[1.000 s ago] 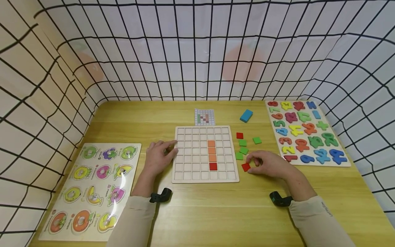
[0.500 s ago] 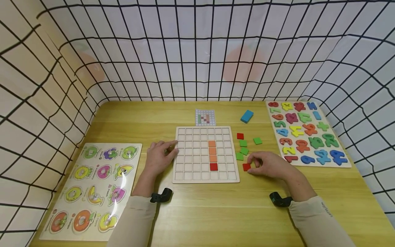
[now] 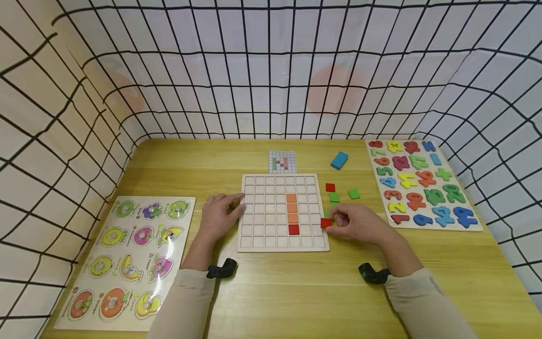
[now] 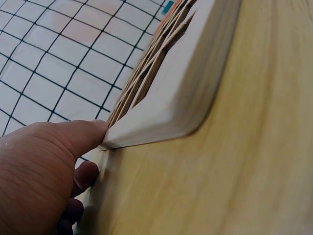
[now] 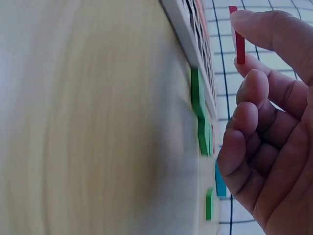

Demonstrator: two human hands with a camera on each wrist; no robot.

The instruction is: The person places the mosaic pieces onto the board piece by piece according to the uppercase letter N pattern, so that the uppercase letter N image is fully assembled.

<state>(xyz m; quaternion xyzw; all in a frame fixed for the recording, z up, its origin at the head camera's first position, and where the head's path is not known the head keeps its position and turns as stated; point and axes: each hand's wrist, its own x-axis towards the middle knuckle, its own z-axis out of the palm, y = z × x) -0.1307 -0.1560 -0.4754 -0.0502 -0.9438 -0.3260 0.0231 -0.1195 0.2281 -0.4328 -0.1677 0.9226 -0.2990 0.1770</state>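
Observation:
A red square tile is pinched between the thumb and a finger of my right hand, at the right edge of the wooden grid board. In the right wrist view that red tile is seen edge-on, raised off the table, the other fingers curled below. My left hand touches the board's left edge with its fingertips; the left wrist view shows the thumb against the board's side. One column of the board holds several orange tiles above a red tile.
Several green tiles and a red tile lie right of the board. A pattern card and a blue block are behind. A fruit puzzle lies left, a number puzzle right. Black wire mesh surrounds the table.
My right hand has lifted the red tile from the table and moved it left to the board's right edge. The left hand stays in place.

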